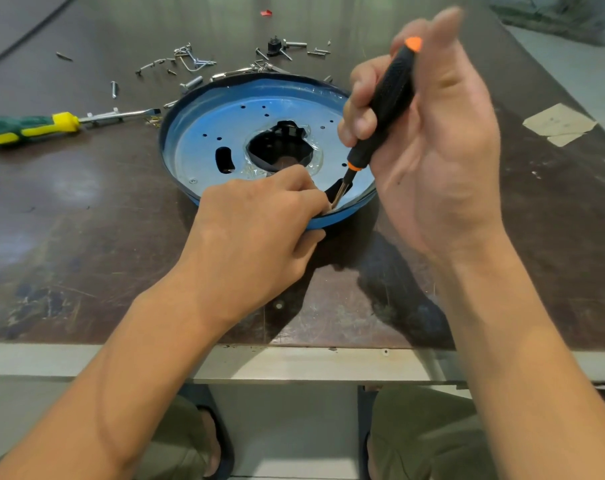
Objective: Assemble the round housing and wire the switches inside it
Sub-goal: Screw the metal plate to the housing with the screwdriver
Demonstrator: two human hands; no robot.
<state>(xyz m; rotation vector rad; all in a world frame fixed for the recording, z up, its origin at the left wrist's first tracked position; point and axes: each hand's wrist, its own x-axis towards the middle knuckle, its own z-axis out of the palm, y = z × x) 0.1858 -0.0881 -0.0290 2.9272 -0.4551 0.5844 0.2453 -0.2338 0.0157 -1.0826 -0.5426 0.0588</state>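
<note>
Head view: one housing [204, 150], one green screwdriver [34, 126], one black screwdriver [387, 102] held.

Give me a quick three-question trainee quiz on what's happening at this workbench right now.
1. True or false: the right hand grips the black screwdriver with orange ends.
2. Which tool lies unused on the dark brown table? A) green-and-yellow-handled screwdriver B) pliers C) hammer
3. Fill in: the left hand grips the near rim of the round blue metal ____.
Key: 1 true; 2 A; 3 housing.
</note>
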